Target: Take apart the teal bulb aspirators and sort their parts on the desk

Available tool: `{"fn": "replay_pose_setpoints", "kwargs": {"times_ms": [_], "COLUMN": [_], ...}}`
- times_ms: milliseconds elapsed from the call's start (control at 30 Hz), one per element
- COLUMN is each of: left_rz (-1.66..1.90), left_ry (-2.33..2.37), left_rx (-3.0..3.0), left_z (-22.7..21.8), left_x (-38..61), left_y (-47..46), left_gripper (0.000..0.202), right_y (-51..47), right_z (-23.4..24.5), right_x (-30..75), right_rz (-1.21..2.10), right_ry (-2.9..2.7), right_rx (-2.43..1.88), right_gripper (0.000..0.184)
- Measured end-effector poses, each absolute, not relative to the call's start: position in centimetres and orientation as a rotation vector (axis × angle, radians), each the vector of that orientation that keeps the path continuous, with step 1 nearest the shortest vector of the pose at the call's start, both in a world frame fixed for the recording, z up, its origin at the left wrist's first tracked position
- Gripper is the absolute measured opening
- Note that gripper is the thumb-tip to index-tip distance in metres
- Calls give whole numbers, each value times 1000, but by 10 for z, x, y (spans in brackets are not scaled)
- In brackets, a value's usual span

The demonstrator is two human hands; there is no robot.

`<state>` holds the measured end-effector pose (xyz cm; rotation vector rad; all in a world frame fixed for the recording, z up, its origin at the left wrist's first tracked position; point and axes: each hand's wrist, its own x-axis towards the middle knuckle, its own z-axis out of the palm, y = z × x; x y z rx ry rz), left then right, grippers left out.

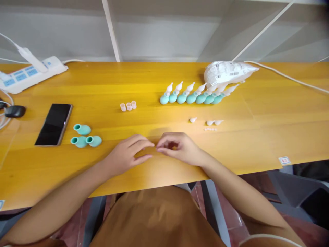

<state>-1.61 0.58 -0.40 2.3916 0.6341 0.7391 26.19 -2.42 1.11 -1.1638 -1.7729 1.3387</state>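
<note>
My left hand (130,153) hovers over the front of the table, fingers stretched out and thumb apart, with nothing visible in it. Close to its fingertips, my right hand (181,147) is closed in a pinch; anything between thumb and forefinger is too small to make out. Left of my hands lie three teal rubber bulbs (82,129) with open mouths. Farther back stand three small clear pinkish cups (129,106). On the right are three whitish pointed tips (193,120) and a short row of tiny pale pieces (210,129).
A row of several teal bulb aspirators with pale tips (191,98) stands at the back, before a white plastic package (226,72). At the left lie a black phone (53,124), a dark computer mouse (15,111) and a white power strip (33,76) with cables.
</note>
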Motion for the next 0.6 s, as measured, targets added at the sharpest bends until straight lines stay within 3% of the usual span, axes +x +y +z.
{"fn": "replay_pose_setpoints", "kwargs": {"times_ms": [133,233,333,433,600], "left_rz": [951,1039,1101,1107,1033], "left_ry": [625,680,718,725,775], "left_rx": [2377,2334,2276,2196,1924], "left_z": [0,3,4,5,5], "left_x": [-17,-17,-16,-15,-13], "left_y": [8,10,10,10,9], "left_gripper": [7,3,2,3,4], "right_y": [-13,-1,15,30,40], "right_z": [8,16,37,56,53], "right_x": [223,220,250,305,383], "right_rz": [1642,1656,1374,827,314], "right_ry": [-1557,-1596,-2024,-2203,-2171], "right_rx": [-1032,-1009,-1007,-1279,-1806], "right_gripper": [43,48,35,26,34]}}
